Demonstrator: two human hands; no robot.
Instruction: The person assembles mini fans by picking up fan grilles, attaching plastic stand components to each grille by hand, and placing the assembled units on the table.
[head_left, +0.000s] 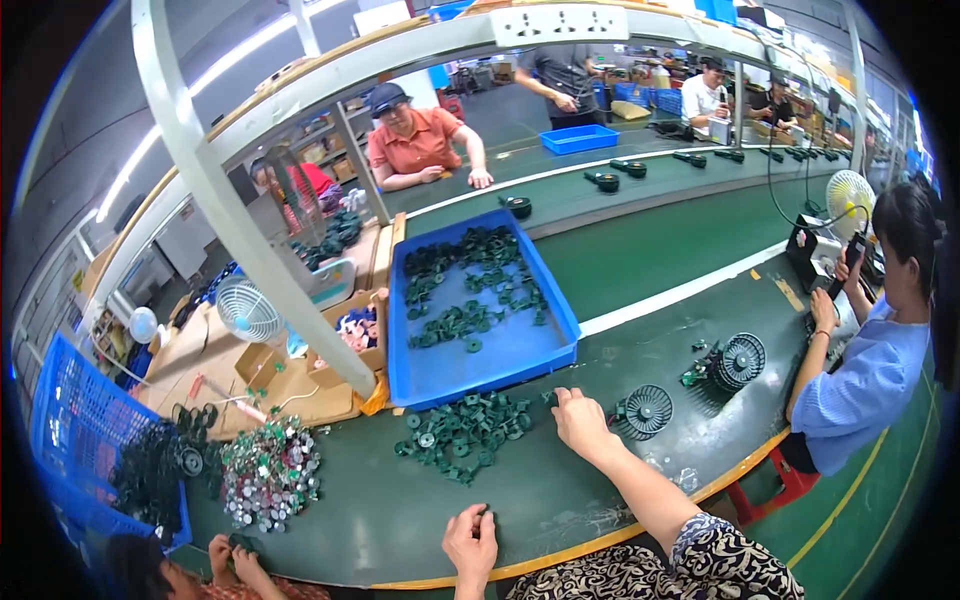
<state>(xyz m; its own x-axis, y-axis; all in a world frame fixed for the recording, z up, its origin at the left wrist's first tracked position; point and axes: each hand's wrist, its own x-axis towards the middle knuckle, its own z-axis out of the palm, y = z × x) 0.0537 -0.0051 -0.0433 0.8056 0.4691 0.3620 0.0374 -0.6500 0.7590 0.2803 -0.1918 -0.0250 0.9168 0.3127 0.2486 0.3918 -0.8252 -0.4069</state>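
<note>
My right hand (583, 424) reaches over the green work surface, its fingers pinched at a small dark green plastic part (549, 398). Just left of it lies a pile of dark green plastic parts (466, 436). My left hand (470, 544) is closed near the front edge; a bit of something dark shows at its fingertips, too small to name. To the right of my right hand sits a dark, round slatted fan wheel (648, 409). Another slatted wheel (741, 358) stands farther right, beside small green pieces (697, 370).
A blue tray (480, 384) with more green parts stands behind the pile. At left are a heap of small metallic pieces (270, 475) and a blue basket (75, 400). A white post (250, 235) rises there. Co-workers sit at left and right (865, 350); others work across the belt.
</note>
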